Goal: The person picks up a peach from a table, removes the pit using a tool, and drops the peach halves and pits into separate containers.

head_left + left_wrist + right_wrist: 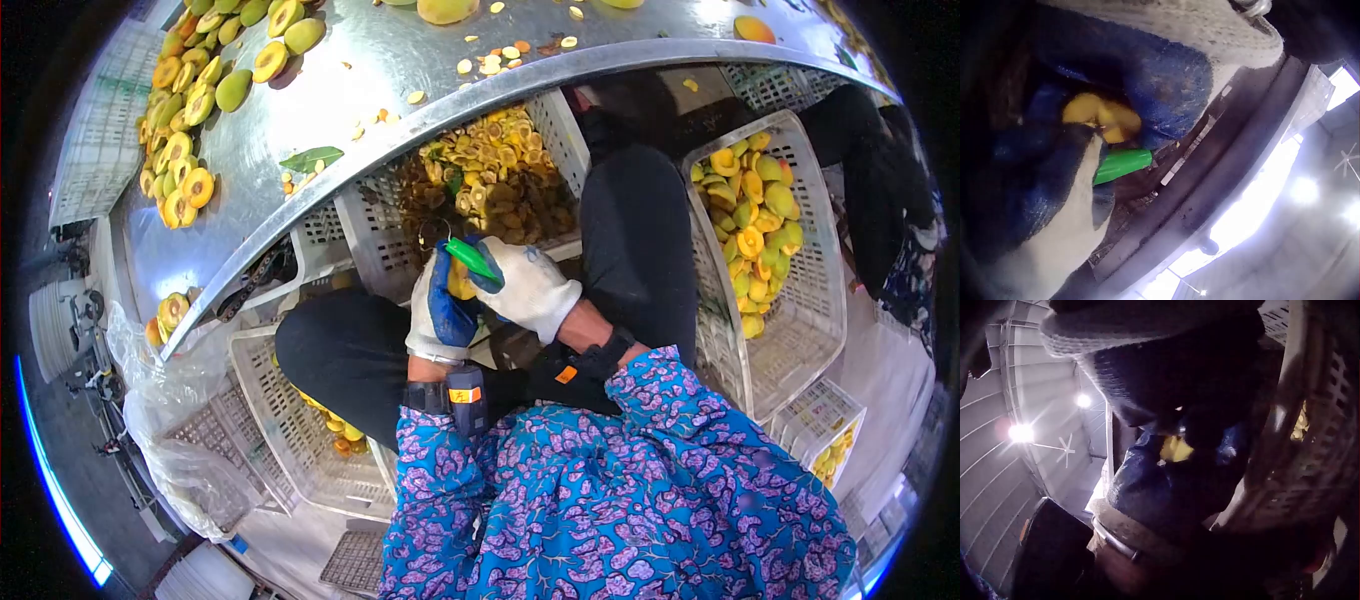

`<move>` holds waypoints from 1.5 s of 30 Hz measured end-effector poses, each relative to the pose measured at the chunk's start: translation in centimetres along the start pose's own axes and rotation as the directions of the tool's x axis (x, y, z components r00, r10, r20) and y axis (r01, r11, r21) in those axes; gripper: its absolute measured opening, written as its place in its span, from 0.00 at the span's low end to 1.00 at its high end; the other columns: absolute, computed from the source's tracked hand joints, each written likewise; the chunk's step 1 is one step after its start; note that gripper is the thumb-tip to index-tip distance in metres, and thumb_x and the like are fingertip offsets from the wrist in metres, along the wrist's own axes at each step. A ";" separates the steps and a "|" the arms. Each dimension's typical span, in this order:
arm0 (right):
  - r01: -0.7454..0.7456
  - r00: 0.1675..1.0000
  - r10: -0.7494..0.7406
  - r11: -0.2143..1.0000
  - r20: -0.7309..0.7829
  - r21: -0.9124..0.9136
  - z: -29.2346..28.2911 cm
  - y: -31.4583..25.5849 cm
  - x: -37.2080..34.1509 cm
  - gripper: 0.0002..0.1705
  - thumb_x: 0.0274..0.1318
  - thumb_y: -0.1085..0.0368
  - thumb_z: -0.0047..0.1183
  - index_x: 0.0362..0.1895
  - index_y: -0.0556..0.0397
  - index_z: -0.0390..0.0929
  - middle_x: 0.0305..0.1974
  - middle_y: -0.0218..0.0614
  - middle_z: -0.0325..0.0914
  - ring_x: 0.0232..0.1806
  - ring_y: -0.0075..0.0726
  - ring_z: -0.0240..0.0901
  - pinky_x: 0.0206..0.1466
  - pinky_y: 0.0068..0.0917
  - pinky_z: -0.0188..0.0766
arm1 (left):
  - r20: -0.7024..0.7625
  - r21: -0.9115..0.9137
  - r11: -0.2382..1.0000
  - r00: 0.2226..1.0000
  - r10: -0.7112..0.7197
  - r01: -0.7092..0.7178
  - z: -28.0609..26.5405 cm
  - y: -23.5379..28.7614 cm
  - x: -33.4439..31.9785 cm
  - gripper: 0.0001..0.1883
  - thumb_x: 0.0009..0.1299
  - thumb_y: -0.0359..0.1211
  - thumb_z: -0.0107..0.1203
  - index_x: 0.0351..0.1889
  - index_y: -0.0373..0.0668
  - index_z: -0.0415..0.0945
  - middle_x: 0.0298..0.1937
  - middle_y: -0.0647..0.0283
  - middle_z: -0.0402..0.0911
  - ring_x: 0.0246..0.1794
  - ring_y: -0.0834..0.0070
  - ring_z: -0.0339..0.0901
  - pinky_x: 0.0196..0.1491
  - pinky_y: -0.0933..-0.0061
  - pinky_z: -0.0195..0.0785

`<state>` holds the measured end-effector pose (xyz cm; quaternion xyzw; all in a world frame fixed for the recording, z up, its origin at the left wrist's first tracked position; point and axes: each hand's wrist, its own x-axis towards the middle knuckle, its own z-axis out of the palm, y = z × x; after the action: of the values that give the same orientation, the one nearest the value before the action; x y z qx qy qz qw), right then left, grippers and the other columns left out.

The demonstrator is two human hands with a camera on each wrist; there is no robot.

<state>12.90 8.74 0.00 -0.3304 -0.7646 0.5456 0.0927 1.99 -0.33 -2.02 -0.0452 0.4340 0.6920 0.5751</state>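
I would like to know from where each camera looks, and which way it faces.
Head: worn on the head, facing forward and down at the left hand, right hand and green handle; floral sleeves and dark-trousered legs show.
Left wrist: on that wrist, facing the yellow fruit piece; both gloves show, bright lights beyond.
Right wrist: on that wrist, facing the same piece in dim light; both gloves show, a crate beside them.
Shared: head and left wrist both show the green handle.
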 end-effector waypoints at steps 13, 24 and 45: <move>-0.132 0.979 0.129 0.991 0.155 0.011 -1.4 -0.7 -2.0 0.20 0.49 0.52 0.52 0.36 0.55 0.71 0.32 0.52 0.75 0.38 0.58 0.71 0.39 0.44 0.67 | 0.081 -0.257 0.935 0.958 0.275 -0.246 -0.6 0.3 1.3 0.26 0.68 0.52 0.39 0.47 0.38 0.72 0.45 0.56 0.76 0.49 0.61 0.71 0.59 0.56 0.58; -0.141 0.956 0.154 0.988 0.248 -0.071 0.0 -0.6 -2.1 0.17 0.51 0.55 0.52 0.37 0.57 0.71 0.31 0.50 0.75 0.36 0.55 0.71 0.38 0.41 0.67 | -0.025 -0.280 0.903 0.943 0.332 -0.326 -0.6 0.0 1.5 0.20 0.68 0.40 0.44 0.54 0.39 0.66 0.47 0.56 0.74 0.49 0.60 0.71 0.59 0.53 0.59; -0.110 0.966 0.130 0.989 0.222 -0.101 2.6 0.9 -2.6 0.16 0.52 0.57 0.50 0.34 0.58 0.68 0.30 0.53 0.73 0.37 0.58 0.71 0.37 0.44 0.66 | -0.122 -0.162 0.951 0.962 0.246 -0.264 -0.4 0.5 1.5 0.16 0.70 0.42 0.42 0.50 0.43 0.70 0.32 0.69 0.71 0.37 0.71 0.72 0.45 0.63 0.68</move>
<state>13.92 5.35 -1.23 -0.3151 -0.7719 0.5504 -0.0437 0.88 0.53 -2.84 -0.0739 0.4015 0.7930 0.4522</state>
